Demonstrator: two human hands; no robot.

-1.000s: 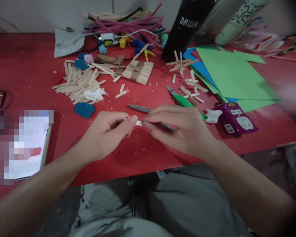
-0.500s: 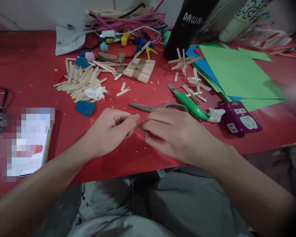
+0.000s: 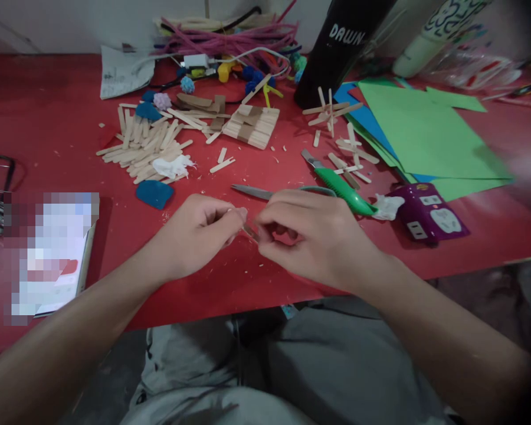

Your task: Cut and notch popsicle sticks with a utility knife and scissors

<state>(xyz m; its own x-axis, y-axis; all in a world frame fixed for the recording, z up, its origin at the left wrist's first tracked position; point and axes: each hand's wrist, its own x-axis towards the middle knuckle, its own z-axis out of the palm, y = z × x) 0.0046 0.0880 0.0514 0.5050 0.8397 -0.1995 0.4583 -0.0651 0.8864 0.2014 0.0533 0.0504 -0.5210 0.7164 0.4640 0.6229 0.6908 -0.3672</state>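
Observation:
Over the front of the red table, my left hand point(image 3: 207, 236) pinches a small wooden craft stick point(image 3: 250, 232) between thumb and forefinger. Only a short length of it shows between the hands. My right hand point(image 3: 312, 233) is curled with thumb and fingers closed at the stick's other end; its exact grip there is partly hidden. Just beyond the right hand lie scissors point(image 3: 252, 192), their handles partly covered by it, and a green utility knife point(image 3: 343, 186) with its blade out. A loose pile of craft sticks point(image 3: 146, 144) spreads behind the left hand.
A phone point(image 3: 55, 254) lies at the left. Behind are a banded stick bundle point(image 3: 252, 125), joined stick pieces point(image 3: 331, 111), a black bottle point(image 3: 340, 50) and pink pipe cleaners point(image 3: 230, 38). Green paper sheets point(image 3: 433, 130) and a purple power socket point(image 3: 429, 212) are at the right.
My right hand's fingers have shifted and lifted slightly, opening a gap between thumb and palm. More of the stick shows between the hands. My left hand has hardly moved.

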